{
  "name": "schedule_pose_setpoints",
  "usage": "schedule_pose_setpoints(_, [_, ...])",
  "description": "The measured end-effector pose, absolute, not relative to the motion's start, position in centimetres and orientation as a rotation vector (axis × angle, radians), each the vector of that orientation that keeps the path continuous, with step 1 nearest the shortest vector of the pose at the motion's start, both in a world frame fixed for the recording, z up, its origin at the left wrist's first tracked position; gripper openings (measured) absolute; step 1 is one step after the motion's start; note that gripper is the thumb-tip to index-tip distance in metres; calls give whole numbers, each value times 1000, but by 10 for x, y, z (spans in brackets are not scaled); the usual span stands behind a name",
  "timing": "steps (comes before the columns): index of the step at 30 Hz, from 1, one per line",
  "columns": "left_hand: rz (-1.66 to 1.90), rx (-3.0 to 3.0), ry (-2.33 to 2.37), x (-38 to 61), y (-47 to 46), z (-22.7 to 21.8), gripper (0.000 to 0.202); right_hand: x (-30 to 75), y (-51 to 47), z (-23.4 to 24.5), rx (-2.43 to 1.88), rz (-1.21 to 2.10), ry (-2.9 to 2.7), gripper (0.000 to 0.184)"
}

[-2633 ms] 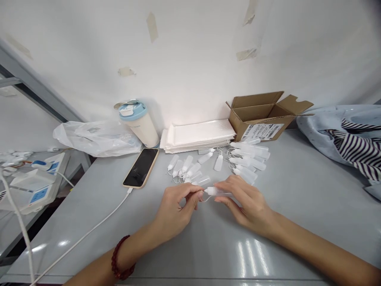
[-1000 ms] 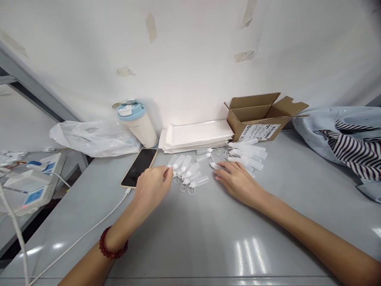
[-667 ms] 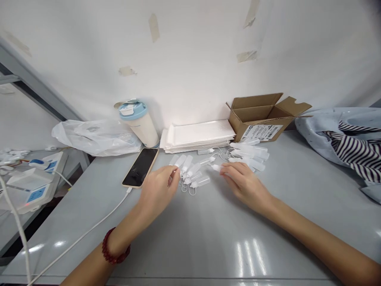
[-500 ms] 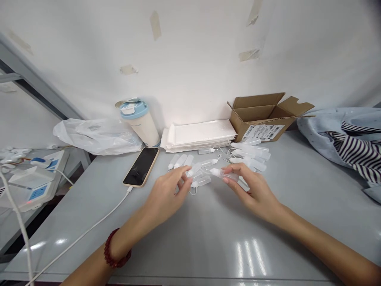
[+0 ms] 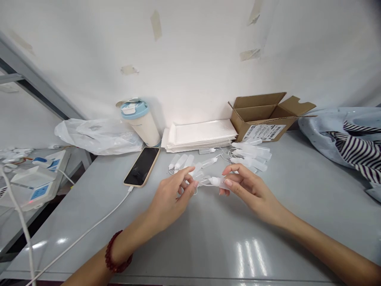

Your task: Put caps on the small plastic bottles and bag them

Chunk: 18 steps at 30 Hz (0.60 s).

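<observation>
Small dropper bottles of translucent plastic, each with a white pointed nozzle cap on a thin looped tether. One held bottle (image 5: 216, 182) lies horizontal, nozzle toward the left, its body pinched by the fingers of the right hand (image 5: 253, 192) above the grey counter (image 5: 285, 222). The others lie on their sides in two loose groups, a left cluster (image 5: 181, 162) and a right cluster (image 5: 249, 154), with thin tethers looping between them.

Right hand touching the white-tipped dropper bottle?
Touching. The head view shows the right hand with its fingers closed on the translucent body of the dropper bottle.
</observation>
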<state>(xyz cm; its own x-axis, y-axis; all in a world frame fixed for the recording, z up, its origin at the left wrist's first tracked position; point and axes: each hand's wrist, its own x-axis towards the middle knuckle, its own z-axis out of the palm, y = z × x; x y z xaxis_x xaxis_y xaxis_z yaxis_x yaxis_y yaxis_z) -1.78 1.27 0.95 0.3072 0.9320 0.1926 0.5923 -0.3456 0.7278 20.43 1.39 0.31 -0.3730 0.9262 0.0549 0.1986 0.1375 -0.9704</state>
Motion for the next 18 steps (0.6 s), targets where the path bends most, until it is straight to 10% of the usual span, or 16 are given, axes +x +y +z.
schedule_pose_setpoints(18, [697, 1494, 1183, -19, 19, 25, 23, 205, 7, 5, -1056, 1070, -1858, 11])
